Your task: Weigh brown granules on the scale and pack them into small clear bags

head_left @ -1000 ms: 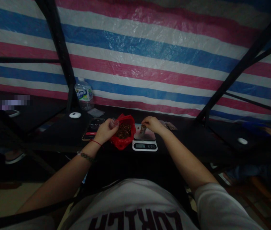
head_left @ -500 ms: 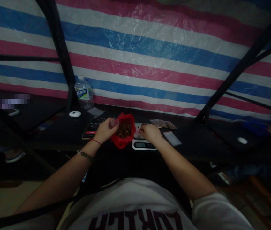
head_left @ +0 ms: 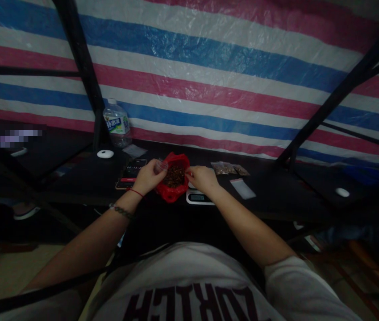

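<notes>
Head | left hand (head_left: 147, 176) grip grasping small clear cup (head_left: 160, 166) | right hand (head_left: 202, 178) grip at red bag (head_left: 173, 183), unclear

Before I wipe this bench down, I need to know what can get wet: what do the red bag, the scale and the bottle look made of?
Red bag: thin glossy plastic film, crumpled. Scale: seemingly smooth white plastic casing with a dark display window. Water bottle: clear ribbed plastic, printed label wrapped round it.

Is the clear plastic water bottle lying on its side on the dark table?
No, the clear plastic water bottle stands upright at the back of the dark table.
</notes>
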`<state>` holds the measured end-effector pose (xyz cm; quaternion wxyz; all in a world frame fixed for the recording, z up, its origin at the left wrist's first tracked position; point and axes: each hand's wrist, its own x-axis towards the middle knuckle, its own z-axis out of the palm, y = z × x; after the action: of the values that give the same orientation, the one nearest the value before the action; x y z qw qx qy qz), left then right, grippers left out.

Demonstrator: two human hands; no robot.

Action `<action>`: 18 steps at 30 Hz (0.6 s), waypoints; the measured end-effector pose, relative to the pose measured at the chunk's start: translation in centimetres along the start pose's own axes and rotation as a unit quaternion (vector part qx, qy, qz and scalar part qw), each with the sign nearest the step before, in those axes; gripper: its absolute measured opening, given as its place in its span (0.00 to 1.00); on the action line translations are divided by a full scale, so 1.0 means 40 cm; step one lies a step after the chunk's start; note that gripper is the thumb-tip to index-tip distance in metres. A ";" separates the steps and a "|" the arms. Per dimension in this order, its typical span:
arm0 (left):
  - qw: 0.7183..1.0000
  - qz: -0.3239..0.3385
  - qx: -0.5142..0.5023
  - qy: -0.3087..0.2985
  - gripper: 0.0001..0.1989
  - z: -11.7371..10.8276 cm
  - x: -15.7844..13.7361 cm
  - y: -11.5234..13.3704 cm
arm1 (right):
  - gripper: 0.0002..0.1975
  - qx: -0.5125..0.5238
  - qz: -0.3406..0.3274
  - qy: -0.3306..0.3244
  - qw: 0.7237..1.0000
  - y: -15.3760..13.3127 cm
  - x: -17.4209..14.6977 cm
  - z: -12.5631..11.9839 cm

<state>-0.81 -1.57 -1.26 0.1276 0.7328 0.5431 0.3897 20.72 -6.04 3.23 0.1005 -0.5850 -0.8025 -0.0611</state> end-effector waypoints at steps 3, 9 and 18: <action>1.000 0.000 0.004 0.002 0.13 -0.001 0.000 0.000 | 0.16 0.030 -0.028 -0.008 0.999 -0.048 0.037 -0.004; 1.000 0.021 -0.010 0.009 0.13 -0.013 -0.005 0.020 | 0.16 0.108 -0.030 0.009 0.994 -0.050 0.070 -0.008; 0.995 0.072 -0.059 -0.039 0.16 -0.033 -0.023 0.072 | 0.14 0.229 -0.027 0.140 0.963 0.059 0.072 -0.046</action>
<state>0.17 -3.80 0.99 0.1635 0.7758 0.4599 0.3998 22.28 -3.02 5.65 0.3415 -0.5103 -0.7882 0.0407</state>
